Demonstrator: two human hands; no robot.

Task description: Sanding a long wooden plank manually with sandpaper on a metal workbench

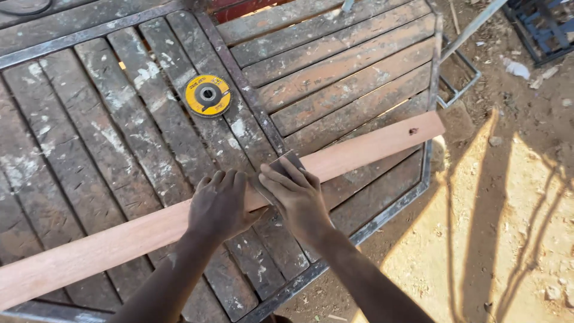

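Two bare hands press down on a long reddish wooden plank (pixel 149 230) that lies aslant across a workbench of weathered planks (pixel 89 137) framed in steel, its near end at the lower left and its far end jutting past the bench's right edge. Nearest the camera, both forearms reach up from the bottom of the frame. The left hand (pixel 218 203) lies flat over the plank, fingers curled over its far edge, bearing down on the wood rather than gripping it. Just beside it, touching at the fingertips, the right hand (pixel 296 194) is closed around a small grey sanding pad (pixel 286 162) held against the plank's top face, only the pad's far corner showing past the fingers. Paint splashes and grime mark the bench slats on either side. A small dark knot (pixel 412 130) shows near the plank's far right end. Farther off, well apart from the hands, a yellow abrasive disc (pixel 207 94) lies flat on the slats. Beyond the bench's right edge, sunlit sandy ground (pixel 526 197) carries long shadows, and a dark crate (pixel 547 24) sits at the far right corner.
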